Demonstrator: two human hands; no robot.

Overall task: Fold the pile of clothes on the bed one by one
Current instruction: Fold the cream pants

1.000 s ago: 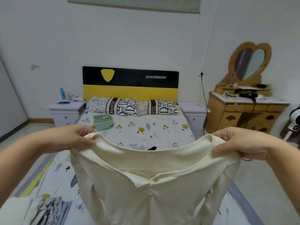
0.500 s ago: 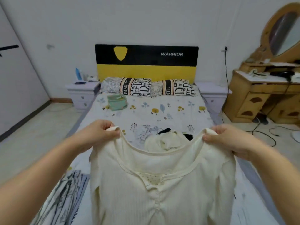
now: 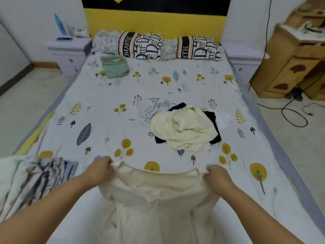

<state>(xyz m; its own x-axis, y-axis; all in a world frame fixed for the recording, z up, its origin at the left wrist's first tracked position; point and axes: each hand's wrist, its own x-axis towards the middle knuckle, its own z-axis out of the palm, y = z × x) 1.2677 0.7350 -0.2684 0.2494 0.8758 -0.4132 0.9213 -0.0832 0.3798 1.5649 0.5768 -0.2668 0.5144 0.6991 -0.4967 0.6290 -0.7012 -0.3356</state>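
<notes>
Both hands, left point(image 3: 100, 170) and right point(image 3: 217, 176), pinch the cream top point(image 3: 158, 199) at its shoulders, fingers curled. More clothes point(image 3: 184, 131) lie piled on the bed point(image 3: 105, 95).

The cream top point(image 3: 158, 208) runs off the bottom edge, blurred.

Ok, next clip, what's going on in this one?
A person is folding laundry at a bed. Both hands hold a cream top by its shoulders: the left hand and the right hand each grip one side of the neckline, with the garment hanging toward the camera. It is not folded yet. A pile of cream and black clothes waits further up the bed, and a patterned garment lies at the left.
</notes>
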